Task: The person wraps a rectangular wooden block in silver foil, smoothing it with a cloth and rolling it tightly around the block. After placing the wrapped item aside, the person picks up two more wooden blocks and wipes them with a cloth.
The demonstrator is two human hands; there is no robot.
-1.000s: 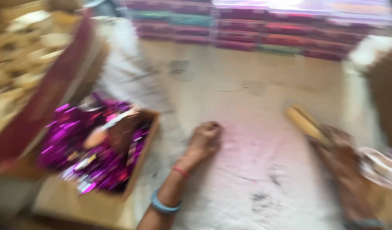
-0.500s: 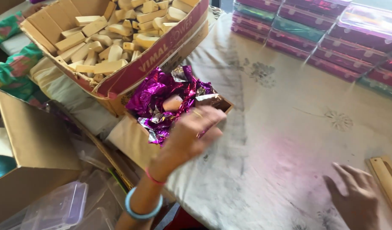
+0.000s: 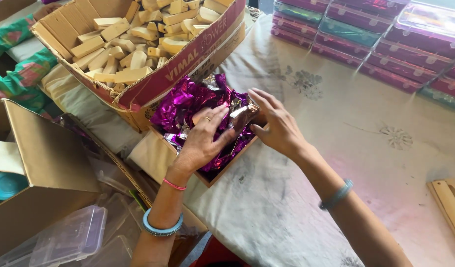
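head view shows me both hands down in a small cardboard box (image 3: pixel 222 170) full of shiny purple foil wrappers (image 3: pixel 185 101). my left hand (image 3: pixel 204 141) lies flat on the pile, fingers spread and loosely open, a ring on one finger, gripping nothing that i can make out. my right hand (image 3: pixel 277 126) comes in from the other side with fingers stretched and slightly curled, the tips touching a brownish foil-wrapped piece (image 3: pixel 245 116) at the box's edge; i cannot tell whether it is pinched or only touched. the small box sits on a pale printed cloth (image 3: pixel 336 148), just beside a big carton (image 3: pixel 188 62) heaped with pale bar-shaped pieces (image 3: pixel 131 47). stacked clear-lidded trays (image 3: pixel 385 39) line the far edge, and a wooden strip (image 3: pixel 450 207) lies off to the right.
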